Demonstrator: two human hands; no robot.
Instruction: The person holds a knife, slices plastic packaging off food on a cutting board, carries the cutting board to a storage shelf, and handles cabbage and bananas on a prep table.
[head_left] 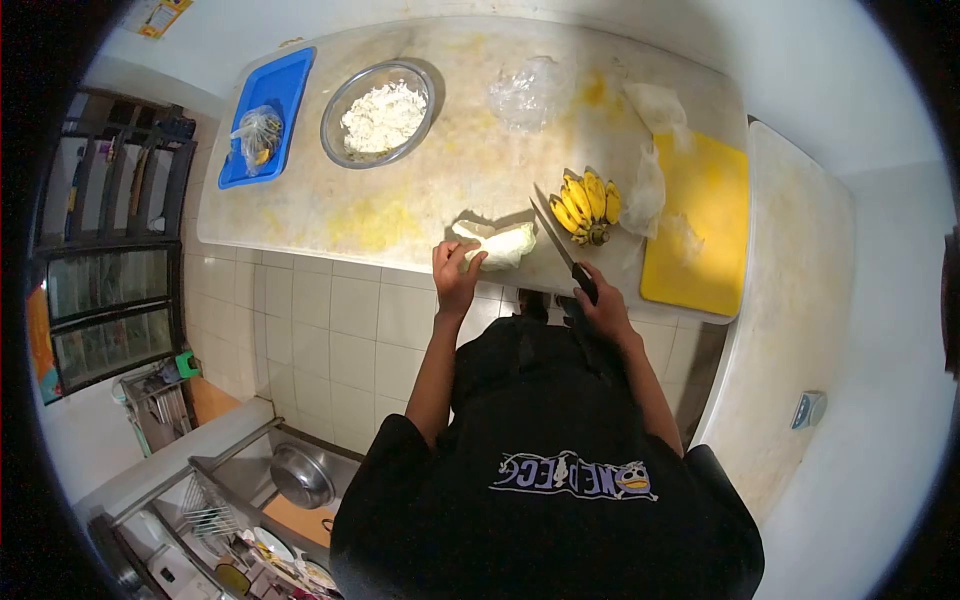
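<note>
Here a pale green, oblong piece of leafy vegetable, apparently cabbage [508, 246], is seen left of the landmark, the bunch of ripe yellow bananas [587, 203], close to the near edge of the pale, yellow-stained worktop [450, 175]. Its long axis is laid crosswise, roughly along that edge, with one end pointed toward the bananas. The far end is held by the left hand [458, 282], fingers and thumb set narrowly apart on it.

And on the near side of the bananas, the handle of a long, straight, black-handled knife [562, 236] is gripped by the right hand [606, 309], fingers curled around it. The blade is angled past the bananas' left side, its tip directed away from the body and leftward. Whether the worktop is touched by the blade cannot be told.

Well left of the bananas and beyond them, a round grey bowl [335, 105] is filled with white, crumbly food [385, 115]; farther left again, a rectangular blue plastic tray [280, 90] is placed. To the bananas' right, a rectangular yellow cutting board [700, 265] is partly covered by thin, clear plastic.
</note>
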